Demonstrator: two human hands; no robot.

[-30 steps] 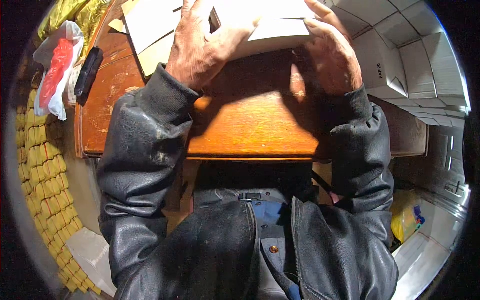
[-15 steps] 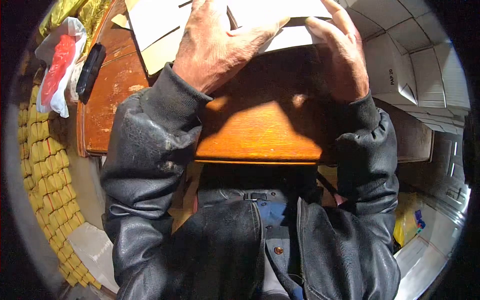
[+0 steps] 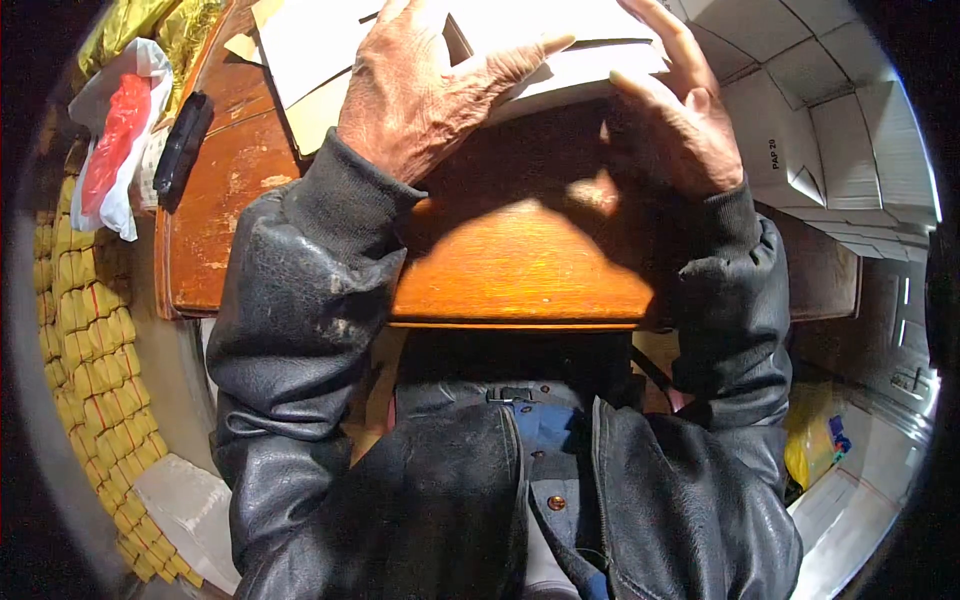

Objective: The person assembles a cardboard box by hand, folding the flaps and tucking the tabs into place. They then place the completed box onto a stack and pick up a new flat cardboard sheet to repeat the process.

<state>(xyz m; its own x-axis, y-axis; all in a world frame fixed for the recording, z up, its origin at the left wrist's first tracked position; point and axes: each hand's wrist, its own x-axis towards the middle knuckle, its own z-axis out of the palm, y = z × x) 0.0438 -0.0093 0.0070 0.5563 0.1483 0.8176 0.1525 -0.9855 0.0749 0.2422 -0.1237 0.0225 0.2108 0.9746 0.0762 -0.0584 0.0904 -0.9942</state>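
Note:
At the top of the view, a stack of white paper (image 3: 565,80) lies on the brown wooden table (image 3: 520,270). My left hand (image 3: 420,95) rests on it with the thumb stretched to the right and the fingers running up out of view. My right hand (image 3: 680,110) is at the stack's right side, thumb and fingers apart around its corner. A gap shows between the sheets near the right corner. Left of my left hand lie more white sheets (image 3: 315,45) and a cream sheet (image 3: 318,112), partly covered by that hand.
White cartons (image 3: 800,130) stand at the right. A black object (image 3: 182,150) lies on the table's left edge, beside a red item in a clear plastic bag (image 3: 115,150). Yellow bundles (image 3: 95,350) are stacked at the far left. A yellow bag (image 3: 808,440) sits low at the right.
Both hands have shifted slightly; my left thumb lies flatter over the stack. The stack's right corner shows more, and its near edge is more visible.

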